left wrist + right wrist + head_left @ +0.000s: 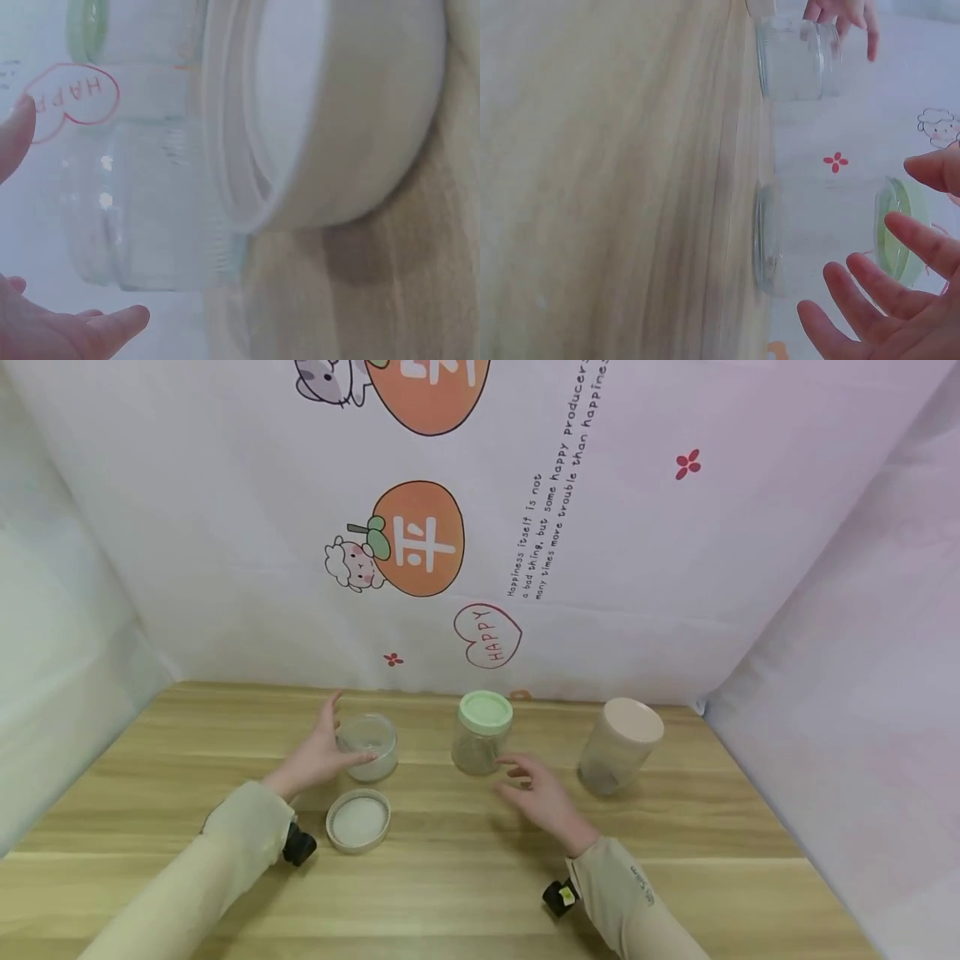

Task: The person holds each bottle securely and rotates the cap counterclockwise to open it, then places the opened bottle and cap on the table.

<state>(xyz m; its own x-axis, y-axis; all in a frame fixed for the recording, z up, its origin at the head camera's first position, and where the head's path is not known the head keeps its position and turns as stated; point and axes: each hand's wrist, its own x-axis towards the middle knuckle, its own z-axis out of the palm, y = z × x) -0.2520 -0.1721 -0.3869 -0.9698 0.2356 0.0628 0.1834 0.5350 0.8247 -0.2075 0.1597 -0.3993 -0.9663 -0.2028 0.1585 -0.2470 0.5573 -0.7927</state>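
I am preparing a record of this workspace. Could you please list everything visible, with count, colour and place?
lidless jar: one, clear, left on the table
loose lid: one, off-white, before the lidless jar
green-lidded jar: one, clear with pale green lid, middle
beige-lidded jar: one, clear with pinkish-beige lid, right
table: one, wood-coloured, under everything
backdrop: one, white with coloured prints, behind
side sheets: two, whitish, left and right
wrist cameras: two, black, one per wrist
sleeves: two, light beige, on both arms
left hand: one, beside lidless jar
right hand: one, near green-lidded jar
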